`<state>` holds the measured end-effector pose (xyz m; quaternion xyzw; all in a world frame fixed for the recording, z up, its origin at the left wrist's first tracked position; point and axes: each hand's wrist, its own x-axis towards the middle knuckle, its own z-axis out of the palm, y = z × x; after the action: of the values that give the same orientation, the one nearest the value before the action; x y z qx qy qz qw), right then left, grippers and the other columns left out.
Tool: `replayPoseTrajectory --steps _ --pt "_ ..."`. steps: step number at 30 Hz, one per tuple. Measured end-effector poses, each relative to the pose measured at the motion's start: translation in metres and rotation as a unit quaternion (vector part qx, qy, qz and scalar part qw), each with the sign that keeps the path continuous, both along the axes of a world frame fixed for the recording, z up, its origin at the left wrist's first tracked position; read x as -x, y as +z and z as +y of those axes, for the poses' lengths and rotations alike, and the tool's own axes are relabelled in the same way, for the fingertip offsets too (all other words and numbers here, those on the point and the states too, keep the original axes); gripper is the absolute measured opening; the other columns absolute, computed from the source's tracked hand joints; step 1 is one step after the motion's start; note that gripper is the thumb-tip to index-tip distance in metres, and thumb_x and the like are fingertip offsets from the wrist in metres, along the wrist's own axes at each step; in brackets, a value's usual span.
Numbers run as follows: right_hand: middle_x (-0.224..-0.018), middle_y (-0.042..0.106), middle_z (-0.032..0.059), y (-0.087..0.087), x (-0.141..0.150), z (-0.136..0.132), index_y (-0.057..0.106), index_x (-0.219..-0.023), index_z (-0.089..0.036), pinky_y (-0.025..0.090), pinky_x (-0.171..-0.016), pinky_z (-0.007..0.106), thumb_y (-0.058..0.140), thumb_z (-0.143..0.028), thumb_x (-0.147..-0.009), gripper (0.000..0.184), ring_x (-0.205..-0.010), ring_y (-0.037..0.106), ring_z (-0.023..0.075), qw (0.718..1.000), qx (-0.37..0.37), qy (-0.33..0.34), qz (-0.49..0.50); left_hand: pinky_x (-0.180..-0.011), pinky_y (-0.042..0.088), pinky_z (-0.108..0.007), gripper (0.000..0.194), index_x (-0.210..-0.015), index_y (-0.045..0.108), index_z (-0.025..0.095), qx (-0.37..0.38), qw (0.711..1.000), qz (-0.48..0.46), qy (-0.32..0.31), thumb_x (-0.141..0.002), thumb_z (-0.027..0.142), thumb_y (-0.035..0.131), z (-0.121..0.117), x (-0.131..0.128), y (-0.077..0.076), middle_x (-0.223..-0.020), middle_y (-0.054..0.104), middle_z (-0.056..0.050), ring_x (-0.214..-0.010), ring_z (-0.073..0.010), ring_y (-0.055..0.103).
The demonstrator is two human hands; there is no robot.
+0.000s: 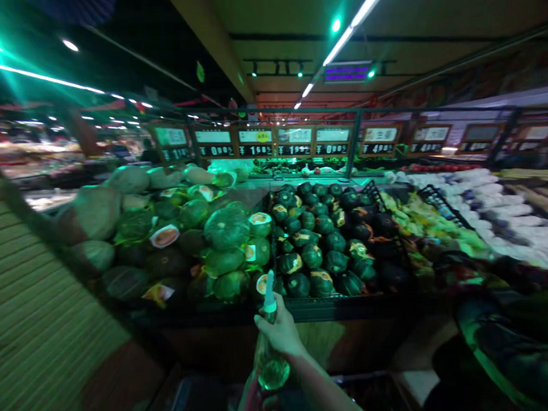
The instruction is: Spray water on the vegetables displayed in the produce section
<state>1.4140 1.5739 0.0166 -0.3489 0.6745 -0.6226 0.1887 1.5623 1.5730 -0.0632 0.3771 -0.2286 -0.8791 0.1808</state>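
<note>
A clear bottle (273,375) with a long, pale spout (269,285) is held in the air at the near middle, on the near side of the display stand (333,307). Its upper part, just below the collar, is grasped by the right grip (282,333). The left grip (255,406) is seen dimly by the base, with fingers partly curled; whether the bottle is being supported there cannot be told. The spout is pointed up and away, and is seen against the near edge of the green pumpkins (227,229) on the left and the dark squashes (336,260) in the middle.

If the hold at the upper part were loosened while the base was not borne from below, the bottle could be dropped, since its wider end is hung low. If it were tipped forward with the spout unsealed, any contents could be spilled on the produce; whether the spout is sealed cannot be made out. If it were pushed further ahead, the stand's front edge could be knocked, or a stacked pumpkin nudged loose, as the left pile is heaped unevenly. Distances could also be misjudged, because the near area is poorly lit
</note>
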Motion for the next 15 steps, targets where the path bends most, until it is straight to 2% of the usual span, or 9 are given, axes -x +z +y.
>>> replayPoseTrajectory --steps 3,6,8,10,12,15 --pt "-0.084 0.067 -0.0024 0.006 -0.040 -0.047 0.051 -0.117 -0.024 0.047 -0.076 0.030 0.069 -0.029 -0.071 0.050 -0.077 0.062 0.0181 0.999 0.008 0.050 0.020 -0.057 0.047 -0.023 0.066 -0.145 0.037 0.023 0.006 0.995 -0.002 0.100 -0.085 0.032 0.063 -0.021 -0.035 0.000 -0.076 0.071 -0.001 -0.060 -0.0154 0.067" --pt "-0.084 0.068 -0.0030 0.015 -0.068 -0.074 0.054 -0.107 -0.025 0.048 -0.076 0.029 0.068 -0.030 -0.071 0.039 -0.079 0.063 0.0181 0.997 0.026 0.065 0.029 -0.059 0.047 -0.023 0.066 -0.147 0.032 0.026 0.015 0.986 -0.002 0.165 -0.086 0.025 0.057 -0.039 -0.054 0.005 -0.081 0.072 0.001 -0.061 -0.0148 0.067" --pt "-0.084 0.068 -0.0028 0.019 -0.075 -0.080 0.055 -0.101 -0.024 0.048 -0.076 0.029 0.067 -0.032 -0.072 0.032 -0.079 0.064 0.0183 0.998 0.034 0.049 0.023 -0.060 0.048 -0.024 0.063 -0.145 0.033 0.026 0.011 0.987 0.005 0.161 -0.086 0.021 0.055 -0.049 -0.058 0.009 -0.083 0.072 0.001 -0.062 -0.0149 0.067" --pt "-0.085 0.070 -0.0017 0.018 -0.070 -0.077 0.055 -0.100 -0.023 0.050 -0.077 0.030 0.066 -0.037 -0.073 0.032 -0.080 0.066 0.0195 0.999 0.031 0.013 0.005 -0.055 0.045 -0.022 0.055 -0.140 0.038 0.022 -0.006 0.990 -0.023 0.142 -0.087 0.021 0.053 -0.055 -0.055 0.012 -0.076 0.070 0.000 -0.055 -0.0132 0.063" --pt "-0.088 0.072 0.0014 0.013 -0.058 -0.068 0.054 -0.105 -0.022 0.051 -0.081 0.034 0.065 -0.045 -0.073 0.041 -0.084 0.069 0.0226 0.999 0.017 -0.039 -0.022 -0.049 0.039 -0.020 0.046 -0.132 0.046 0.017 -0.023 0.992 -0.055 0.111 -0.089 0.029 0.056 -0.057 -0.049 0.014 -0.066 0.067 0.001 -0.048 -0.0116 0.058" --pt "-0.088 0.073 0.0050 0.000 -0.033 -0.050 0.054 -0.101 -0.021 0.051 -0.080 0.039 0.066 -0.056 -0.067 0.050 -0.086 0.070 0.0289 0.991 -0.017 -0.117 -0.059 -0.047 0.039 -0.022 0.052 -0.124 0.054 0.018 -0.021 0.999 -0.014 0.043 -0.081 0.045 0.069 -0.053 -0.041 0.015 -0.068 0.066 -0.001 -0.051 -0.0150 0.060"
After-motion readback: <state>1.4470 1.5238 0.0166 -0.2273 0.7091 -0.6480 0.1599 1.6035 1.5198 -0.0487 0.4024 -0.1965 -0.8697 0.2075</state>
